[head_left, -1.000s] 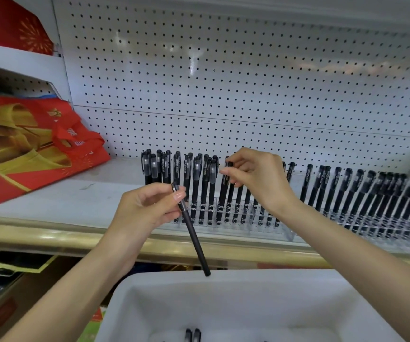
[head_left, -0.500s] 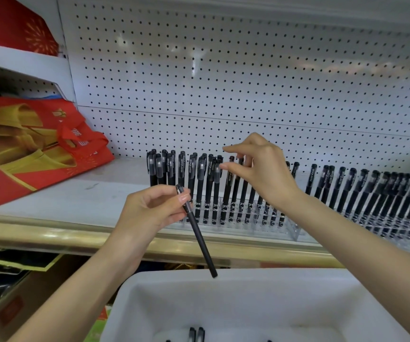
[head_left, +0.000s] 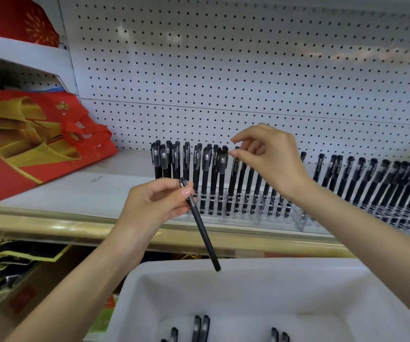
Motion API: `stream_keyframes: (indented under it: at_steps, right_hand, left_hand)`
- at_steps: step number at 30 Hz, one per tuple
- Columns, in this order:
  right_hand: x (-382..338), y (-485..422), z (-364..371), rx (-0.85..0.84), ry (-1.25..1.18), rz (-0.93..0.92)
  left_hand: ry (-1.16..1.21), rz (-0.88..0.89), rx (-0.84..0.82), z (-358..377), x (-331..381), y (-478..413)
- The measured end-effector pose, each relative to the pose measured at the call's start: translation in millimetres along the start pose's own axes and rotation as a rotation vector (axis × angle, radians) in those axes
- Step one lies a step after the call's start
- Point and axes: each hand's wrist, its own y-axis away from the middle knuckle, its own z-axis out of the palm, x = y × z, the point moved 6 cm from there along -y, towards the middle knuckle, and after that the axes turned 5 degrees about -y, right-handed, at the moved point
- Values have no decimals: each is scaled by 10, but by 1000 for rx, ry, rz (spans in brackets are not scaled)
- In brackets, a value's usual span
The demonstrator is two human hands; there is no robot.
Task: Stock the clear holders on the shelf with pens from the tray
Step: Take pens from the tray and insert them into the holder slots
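My left hand [head_left: 154, 206] pinches a black pen [head_left: 204, 233] near its capped end; the pen slants down to the right, its tip over the rim of the white tray [head_left: 248, 280]. A few more black pens [head_left: 200, 327] lie on the tray's floor. On the shelf stands a clear holder [head_left: 295, 218] with several upright black pens [head_left: 213, 178]. My right hand [head_left: 270, 156] hovers just above those pens, thumb and forefinger apart, holding nothing.
Another clear holder full of black pens [head_left: 396, 183] stands to the right. Red and gold bags [head_left: 38, 134] lie on the shelf's left end. A white pegboard [head_left: 223, 70] backs the shelf, and a gold strip [head_left: 75, 228] runs along its front edge.
My right hand has let go of a pen's top in the holder and risen slightly, fingers spreading. My left hand keeps holding its pen, almost unmoved.
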Motion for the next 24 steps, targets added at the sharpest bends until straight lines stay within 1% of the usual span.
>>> stream_keyframes:
  at_steps: [3, 7, 12, 14, 17, 18, 19, 21, 22, 23, 24]
  right_hand:
    - [29, 47, 24, -58, 57, -21]
    - [69, 27, 5, -35, 87, -6]
    - [89, 58, 4, -61, 94, 19]
    - [83, 81, -35, -49, 52, 59]
    - [18, 124, -150, 30, -136, 170]
    - [-15, 147, -166, 8, -210, 220]
    - [-55, 186, -150, -65, -295, 282]
    - [-130, 329, -53, -288, -448, 413]
    - [-154, 409, 0, -381, -487, 458]
    - [-173, 481, 39, -439, -513, 485]
    - [-184, 540, 61, -461, -542, 502]
  left_hand:
    - [9, -9, -1, 33, -26, -2]
    - [-11, -7, -22, 96, -51, -7]
    - [-6, -16, -11, 110, -45, -21]
    - [0, -18, -18, 122, -27, -17]
    - [0, -28, -35, 168, -8, -3]
    - [-4, -31, -37, 186, -2, 3]
    - [-17, -34, -36, 207, 6, 5]
    - [-54, -28, -32, 247, 30, 3]
    - [-60, -23, -30, 265, 40, -6]
    - [-51, -21, -33, 292, 47, -16]
    - [-27, -26, -40, 328, 48, -27]
